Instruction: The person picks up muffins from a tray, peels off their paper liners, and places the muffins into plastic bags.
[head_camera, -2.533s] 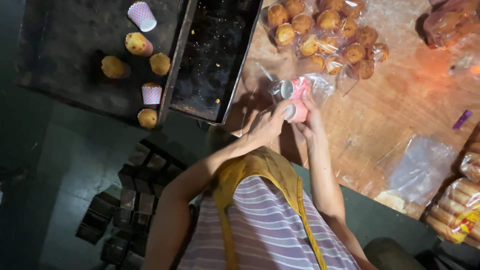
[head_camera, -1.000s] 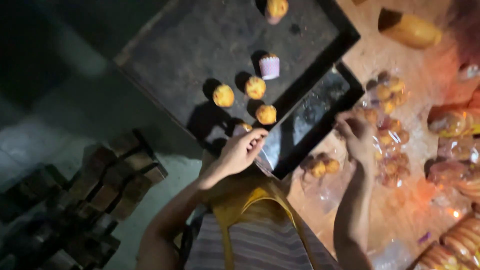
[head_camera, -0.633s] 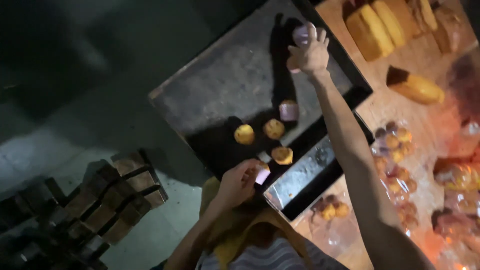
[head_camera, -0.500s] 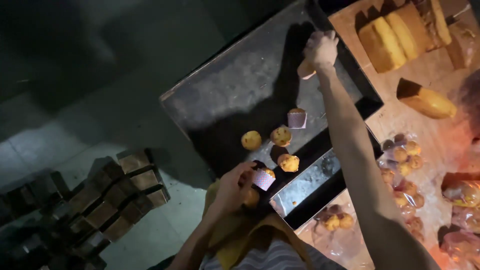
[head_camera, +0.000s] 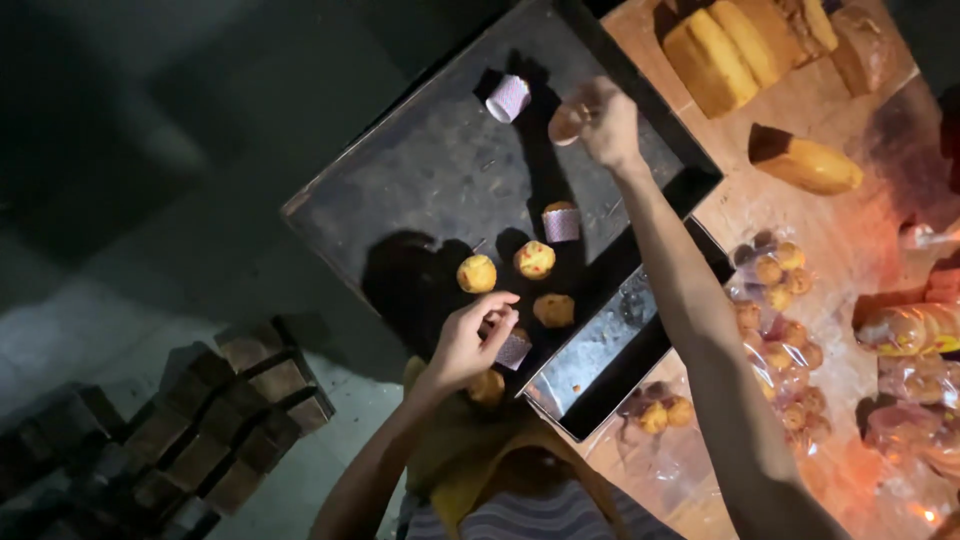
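A dark metal baking tray (head_camera: 420, 190) carries a few small yellow muffins (head_camera: 534, 259) and muffins in pink paper cups (head_camera: 561, 222). My left hand (head_camera: 470, 340) rests at the tray's near edge, fingers closed on a paper-cup muffin (head_camera: 513, 351). A bare muffin (head_camera: 487, 387) lies just below that hand. My right hand (head_camera: 602, 122) is stretched over the tray's far side and grips a muffin (head_camera: 566, 124). An overturned pink cup (head_camera: 507, 98) lies to its left.
A second, shiny tray (head_camera: 600, 350) lies beside the dark one. The wooden table (head_camera: 850, 230) holds clear bags of muffins (head_camera: 780, 300), loaves of bread (head_camera: 715, 55) and wrapped buns (head_camera: 910, 330). Stacked dark moulds (head_camera: 200, 440) sit on the floor at lower left.
My right hand reached out from the bags to the tray's far side and took hold of a muffin. My left hand moved to the tray's near edge and closed on a paper-cup muffin.
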